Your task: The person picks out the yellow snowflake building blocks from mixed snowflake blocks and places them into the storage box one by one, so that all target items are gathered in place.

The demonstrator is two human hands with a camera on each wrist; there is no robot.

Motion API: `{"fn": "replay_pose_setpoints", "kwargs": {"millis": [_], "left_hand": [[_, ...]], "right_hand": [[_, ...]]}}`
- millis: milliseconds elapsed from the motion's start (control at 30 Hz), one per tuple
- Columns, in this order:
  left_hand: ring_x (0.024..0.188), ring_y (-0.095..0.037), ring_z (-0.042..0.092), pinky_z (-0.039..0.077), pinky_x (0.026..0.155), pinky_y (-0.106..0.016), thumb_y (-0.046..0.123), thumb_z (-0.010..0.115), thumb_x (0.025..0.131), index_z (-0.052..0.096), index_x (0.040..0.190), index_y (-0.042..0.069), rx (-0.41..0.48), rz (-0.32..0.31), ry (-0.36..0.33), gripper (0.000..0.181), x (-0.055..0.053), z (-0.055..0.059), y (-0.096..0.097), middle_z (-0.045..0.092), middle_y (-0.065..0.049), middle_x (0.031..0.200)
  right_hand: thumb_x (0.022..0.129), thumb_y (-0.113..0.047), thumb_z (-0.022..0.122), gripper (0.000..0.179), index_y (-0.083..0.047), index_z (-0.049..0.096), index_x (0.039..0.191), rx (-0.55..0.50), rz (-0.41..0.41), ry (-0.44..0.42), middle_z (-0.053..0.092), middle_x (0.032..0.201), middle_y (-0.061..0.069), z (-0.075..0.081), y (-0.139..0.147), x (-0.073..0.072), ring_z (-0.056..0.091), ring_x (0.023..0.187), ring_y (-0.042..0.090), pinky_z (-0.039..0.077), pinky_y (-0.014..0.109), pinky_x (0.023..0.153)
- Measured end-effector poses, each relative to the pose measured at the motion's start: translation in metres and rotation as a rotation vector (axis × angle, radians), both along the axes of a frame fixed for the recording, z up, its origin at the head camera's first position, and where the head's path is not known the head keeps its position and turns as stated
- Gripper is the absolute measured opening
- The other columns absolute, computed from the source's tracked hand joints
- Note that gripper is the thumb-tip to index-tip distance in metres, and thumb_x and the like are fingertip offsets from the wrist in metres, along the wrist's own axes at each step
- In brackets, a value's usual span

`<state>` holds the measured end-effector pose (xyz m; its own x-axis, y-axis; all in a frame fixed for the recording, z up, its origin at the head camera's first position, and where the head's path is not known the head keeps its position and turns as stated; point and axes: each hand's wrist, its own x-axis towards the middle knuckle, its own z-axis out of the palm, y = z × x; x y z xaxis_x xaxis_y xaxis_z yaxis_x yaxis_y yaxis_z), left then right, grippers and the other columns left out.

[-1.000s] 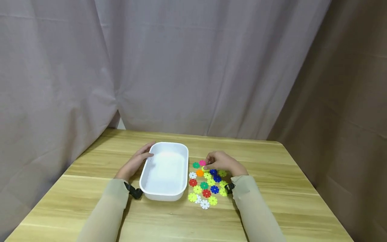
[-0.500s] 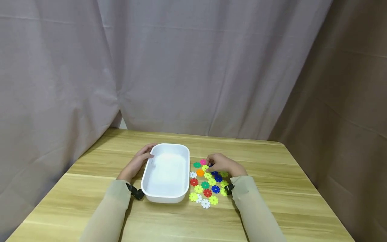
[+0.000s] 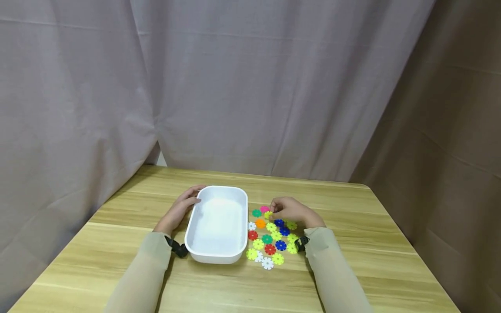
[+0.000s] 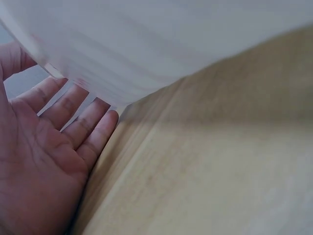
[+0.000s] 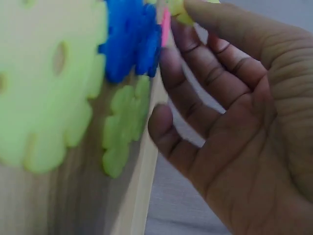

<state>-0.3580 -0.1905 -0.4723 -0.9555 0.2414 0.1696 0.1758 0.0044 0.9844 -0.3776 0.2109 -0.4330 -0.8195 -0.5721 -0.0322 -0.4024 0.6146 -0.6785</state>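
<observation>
A white plastic tray (image 3: 216,256) stands on the table left of the discs. My left hand (image 3: 181,211) holds its left side, thumb hooked over the rim and fingers along the outer wall, as the left wrist view shows. Right of the tray lie several flower-shaped notched plastic discs in yellow, blue, red, green, white, orange and pink. At their far side, my right hand (image 3: 291,210) pinches a yellow disc (image 3: 268,215) by its edge. In the right wrist view, the thumb reaches that yellow disc (image 5: 181,11), while the other fingers are bent.
Blue discs (image 3: 284,231) and further yellow discs (image 3: 292,248) lie beneath and beside the right wrist. A pink disc (image 3: 265,209) and a green disc (image 3: 256,213) lie beyond the orange one (image 3: 260,223). Grey curtains (image 3: 219,87) hang behind the wooden table (image 3: 219,289).
The yellow disc at the right fingertips has shifted slightly away and to the right among the others. A blue disc edge seen under the right hand is now hidden. The left hand stays on the tray.
</observation>
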Motion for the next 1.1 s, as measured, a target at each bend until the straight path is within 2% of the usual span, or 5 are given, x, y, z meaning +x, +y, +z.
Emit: {"fn": "replay_pose_setpoints", "kwargs": {"millis": [167, 400, 767, 933, 1100], "left_hand": [[0.136, -0.033, 0.045, 0.031, 0.113, -0.047, 0.012, 0.046, 0.101, 0.047, 0.148, 0.005, 0.029, 0.003, -0.003, 0.048, -0.001, -0.001, 0.001, 0.049, -0.015, 0.149], [0.133, -0.033, 0.048, 0.036, 0.111, -0.045, 0.013, 0.049, 0.099, 0.048, 0.148, 0.006, 0.033, 0.01, -0.018, 0.049, -0.001, -0.003, 0.002, 0.051, -0.017, 0.147], [0.132, -0.032, 0.049, 0.045, 0.103, -0.035, 0.009, 0.047, 0.099, 0.045, 0.149, 0.002, 0.051, 0.007, 0.0, 0.051, -0.006, 0.001, 0.005, 0.049, -0.02, 0.148], [0.128, -0.025, 0.052, 0.047, 0.101, -0.033, 0.009, 0.047, 0.098, 0.046, 0.148, 0.003, 0.05, 0.001, 0.003, 0.051, -0.01, 0.0, 0.008, 0.048, -0.02, 0.148], [0.127, -0.024, 0.052, 0.048, 0.098, -0.03, 0.01, 0.048, 0.097, 0.047, 0.148, 0.004, 0.05, -0.003, -0.013, 0.052, -0.007, 0.0, 0.01, 0.048, -0.02, 0.149]], "right_hand": [[0.092, -0.015, 0.072, 0.013, -0.007, 0.065, 0.101, -0.125, -0.004, 0.034, 0.066, 0.091, 0.006, 0.007, -0.005, -0.002, 0.059, 0.081, 0.019, 0.053, 0.034, 0.073], [0.096, -0.018, 0.067, 0.015, -0.008, 0.068, 0.106, -0.208, 0.022, 0.063, 0.069, 0.098, 0.012, 0.028, -0.033, -0.008, 0.066, 0.09, 0.032, 0.056, 0.052, 0.082], [0.097, -0.013, 0.065, 0.016, -0.003, 0.067, 0.109, -0.167, 0.175, -0.111, 0.074, 0.095, 0.01, 0.084, -0.139, -0.025, 0.071, 0.093, 0.038, 0.057, 0.05, 0.084], [0.097, -0.009, 0.063, 0.016, 0.0, 0.068, 0.108, -0.011, 0.199, -0.168, 0.073, 0.092, 0.013, 0.08, -0.178, -0.029, 0.073, 0.089, 0.033, 0.059, 0.042, 0.079], [0.095, -0.004, 0.062, 0.013, 0.004, 0.068, 0.103, 0.031, 0.145, -0.258, 0.072, 0.089, 0.016, 0.058, -0.191, -0.03, 0.072, 0.083, 0.03, 0.059, 0.036, 0.076]]}}
